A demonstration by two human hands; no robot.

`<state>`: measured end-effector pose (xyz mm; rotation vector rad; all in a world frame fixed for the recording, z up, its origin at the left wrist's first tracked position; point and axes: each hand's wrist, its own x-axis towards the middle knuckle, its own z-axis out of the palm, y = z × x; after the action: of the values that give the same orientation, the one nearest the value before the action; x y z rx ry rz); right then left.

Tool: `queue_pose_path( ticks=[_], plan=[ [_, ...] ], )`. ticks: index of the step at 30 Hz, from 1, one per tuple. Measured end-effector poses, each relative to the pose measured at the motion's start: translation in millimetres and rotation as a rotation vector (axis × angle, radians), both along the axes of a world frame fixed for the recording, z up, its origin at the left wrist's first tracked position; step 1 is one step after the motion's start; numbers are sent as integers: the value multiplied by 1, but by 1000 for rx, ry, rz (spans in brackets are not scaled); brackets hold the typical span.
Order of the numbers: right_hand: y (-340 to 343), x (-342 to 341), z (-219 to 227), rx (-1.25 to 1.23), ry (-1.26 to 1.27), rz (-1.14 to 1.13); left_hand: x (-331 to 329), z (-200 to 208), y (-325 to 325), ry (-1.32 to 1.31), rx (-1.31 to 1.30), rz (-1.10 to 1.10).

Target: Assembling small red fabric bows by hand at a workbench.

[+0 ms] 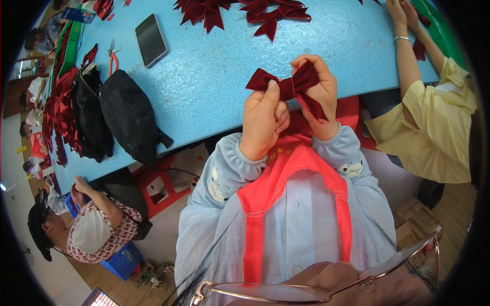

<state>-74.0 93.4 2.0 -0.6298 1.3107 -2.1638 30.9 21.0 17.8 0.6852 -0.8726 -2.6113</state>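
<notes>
A dark red velvet bow (287, 87) is held up between my two hands, just above the near edge of the blue table. My left hand (263, 120) pinches its left loop, with the thumb pressed on top and the other fingers curled below. On the other side, my right hand (321, 94) grips the right loop, its fingers wrapped behind. One tail of the bow hangs down across my right palm. Finished-looking red bows (275, 15) lie in a pile on the table beyond my hands.
Left on the blue table (204, 76) lie a phone (151, 41), orange-handled pliers (113, 58), a black mesh bag (130, 115), another black bag (92, 112) and heaped red ribbon pieces (61, 102). A co-worker in yellow (434, 127) works at right; another person (97, 224) sits at lower left.
</notes>
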Motion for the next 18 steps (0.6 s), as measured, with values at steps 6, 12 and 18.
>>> queue_pose_path(
  ticks=[6, 12, 18],
  plan=[
    [-1, -7, 5, 93, -129, 196, 0, -4, -13, -37, -88, 11],
    [3, -9, 6, 17, -155, 87, 2, -1, -6, -128, -297, 126],
    [3, -12, -3, -18, -114, 69, 8, -4, -6, -65, -516, 99]
  ],
)
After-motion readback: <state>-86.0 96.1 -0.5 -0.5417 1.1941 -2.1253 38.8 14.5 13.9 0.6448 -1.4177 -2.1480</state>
